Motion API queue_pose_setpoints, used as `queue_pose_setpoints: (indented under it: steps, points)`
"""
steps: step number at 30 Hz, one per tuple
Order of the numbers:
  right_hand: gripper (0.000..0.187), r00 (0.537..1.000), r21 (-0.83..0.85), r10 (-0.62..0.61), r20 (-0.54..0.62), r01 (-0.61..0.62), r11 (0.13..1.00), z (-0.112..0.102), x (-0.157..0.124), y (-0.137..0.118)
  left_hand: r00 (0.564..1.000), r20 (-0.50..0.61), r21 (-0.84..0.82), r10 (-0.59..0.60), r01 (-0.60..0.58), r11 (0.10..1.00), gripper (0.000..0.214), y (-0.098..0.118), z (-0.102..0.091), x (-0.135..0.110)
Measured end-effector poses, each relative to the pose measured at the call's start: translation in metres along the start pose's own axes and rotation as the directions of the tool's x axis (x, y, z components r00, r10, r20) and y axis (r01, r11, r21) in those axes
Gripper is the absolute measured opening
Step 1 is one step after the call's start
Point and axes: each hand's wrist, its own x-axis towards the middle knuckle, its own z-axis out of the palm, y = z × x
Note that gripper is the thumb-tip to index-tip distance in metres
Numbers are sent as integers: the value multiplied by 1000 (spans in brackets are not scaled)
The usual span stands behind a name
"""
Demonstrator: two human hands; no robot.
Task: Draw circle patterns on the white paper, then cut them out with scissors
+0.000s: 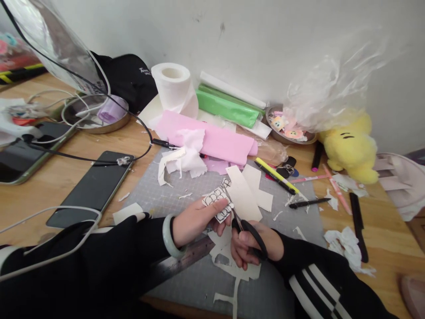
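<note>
My left hand (195,221) pinches a small piece of white paper (214,198) drawn with black rounded outlines. In my right hand (249,243) is a pair of black-handled scissors (255,235), my fingers through the loops. The scissor blades point up and away, and they meet the right side of the drawn paper. Blank cream paper strips (244,192) lie just beyond the blades. Under both hands, cut paper scraps (232,261) rest on a grey cutting mat (186,283).
A dark phone (93,188) lies left, with cables near it. Behind the mat are pink paper (212,139), a toilet roll (172,86) and a green packet (229,106). Pens, a yellow highlighter (277,175), a metal bowl (282,135) and a yellow plush toy (350,148) stand right.
</note>
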Motion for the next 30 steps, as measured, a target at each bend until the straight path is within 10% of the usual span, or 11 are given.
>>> queue_pose_setpoints:
  steps: [30]
  points:
    - [55, 999, 15, -30, 23, 30, 999, 1, -1, -2, 993, 4, 43, 115, -115, 992, 48, 2, 0, 0]
